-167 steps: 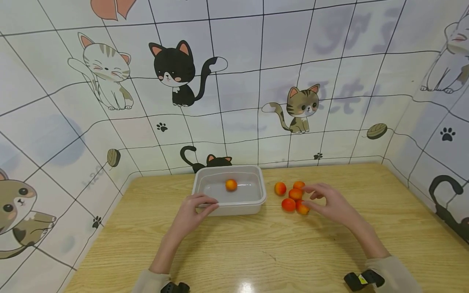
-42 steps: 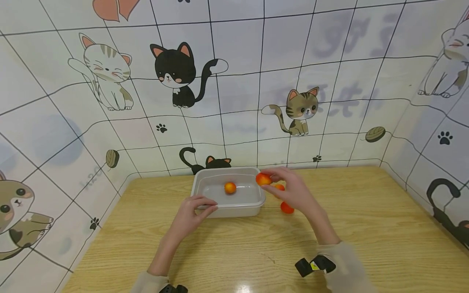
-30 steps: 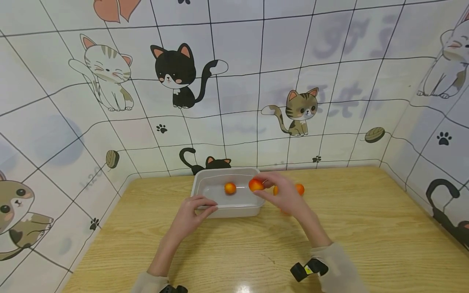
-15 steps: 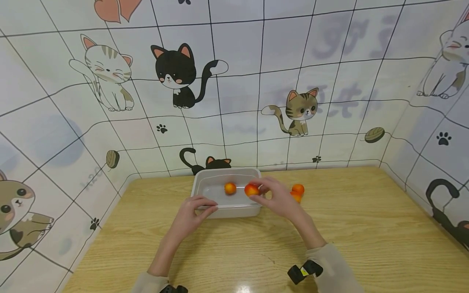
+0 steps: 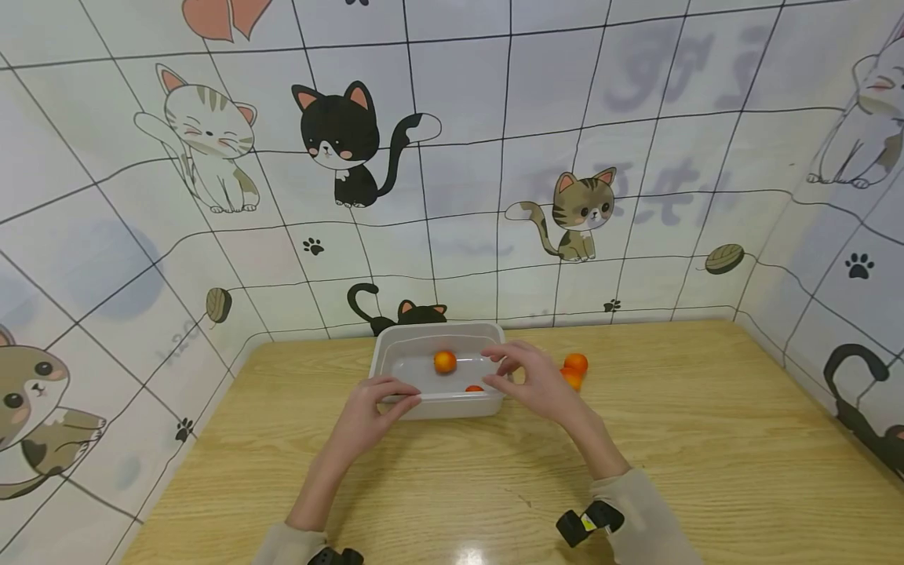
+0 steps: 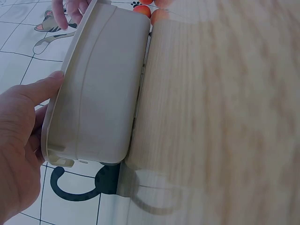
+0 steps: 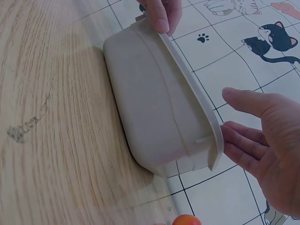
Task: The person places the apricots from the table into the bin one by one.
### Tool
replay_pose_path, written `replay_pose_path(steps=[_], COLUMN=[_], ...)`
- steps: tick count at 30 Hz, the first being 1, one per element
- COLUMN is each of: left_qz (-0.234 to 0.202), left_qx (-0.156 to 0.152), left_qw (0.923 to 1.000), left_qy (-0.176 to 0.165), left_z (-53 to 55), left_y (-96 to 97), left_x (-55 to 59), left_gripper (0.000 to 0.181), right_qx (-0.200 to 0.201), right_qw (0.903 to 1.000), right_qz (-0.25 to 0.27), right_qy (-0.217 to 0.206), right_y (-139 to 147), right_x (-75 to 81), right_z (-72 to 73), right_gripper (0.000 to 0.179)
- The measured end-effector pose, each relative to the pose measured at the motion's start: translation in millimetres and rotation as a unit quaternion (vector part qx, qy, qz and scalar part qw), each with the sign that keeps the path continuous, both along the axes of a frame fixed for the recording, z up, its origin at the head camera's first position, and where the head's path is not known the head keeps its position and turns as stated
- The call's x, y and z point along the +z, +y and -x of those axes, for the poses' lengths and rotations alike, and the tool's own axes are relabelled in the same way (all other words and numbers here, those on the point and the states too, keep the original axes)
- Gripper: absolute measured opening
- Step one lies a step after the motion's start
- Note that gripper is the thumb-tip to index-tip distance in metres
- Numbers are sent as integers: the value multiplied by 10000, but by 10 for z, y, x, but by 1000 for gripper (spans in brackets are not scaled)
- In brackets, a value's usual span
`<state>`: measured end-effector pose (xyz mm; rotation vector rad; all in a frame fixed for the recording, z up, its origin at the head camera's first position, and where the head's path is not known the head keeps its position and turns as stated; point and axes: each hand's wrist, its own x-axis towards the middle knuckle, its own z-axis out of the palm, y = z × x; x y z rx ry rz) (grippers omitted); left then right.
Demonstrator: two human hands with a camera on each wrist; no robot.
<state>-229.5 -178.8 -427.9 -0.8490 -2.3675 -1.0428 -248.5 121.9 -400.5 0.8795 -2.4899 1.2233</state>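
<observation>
A pale grey plastic box (image 5: 434, 406) stands near the back of the table. My left hand (image 5: 374, 412) pinches its front rim at the left corner, thumb outside and fingers inside, as the left wrist view also shows. My right hand (image 5: 533, 384) hovers over the box's right end, thumb and fingers spread with nothing between them. One orange-red round fruit (image 5: 445, 362) lies in the middle of the box. Another red-orange fruit (image 5: 474, 388) lies inside by the front wall, mostly hidden behind the rim.
On the table right of the box, an orange fruit (image 5: 575, 362) and a second orange fruit (image 5: 572, 380) show behind my right hand, which hides part of that spot. The cat-patterned wall (image 5: 466, 259) rises right behind the box.
My right hand has carried a red-orange fruit leftward from the group on the table into the box and let go of it. The left hand has stayed on the rim.
</observation>
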Motion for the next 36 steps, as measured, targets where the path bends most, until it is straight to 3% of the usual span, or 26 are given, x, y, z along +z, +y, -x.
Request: replay_pose_path(steps=[14,21,36], left_qz=[0,-15,-38], left_qx=[63,59,88], left_qw=[9998,9999,9998], left_qy=[-198,-156,-169], left_z=[-11,-12,-17], left_y=[24,16,7], left_x=[30,24,10], left_gripper=[9,9,8], right_qx=[-136,-222,-439], right_qw=[9995,9995,9975], right_qz=[33,87,-90], right_qy=[283,223,540], right_y=[112,217,471], right_x=[40,41,-5], right_z=[-13,-32,-45], right_gripper=[36,36,34])
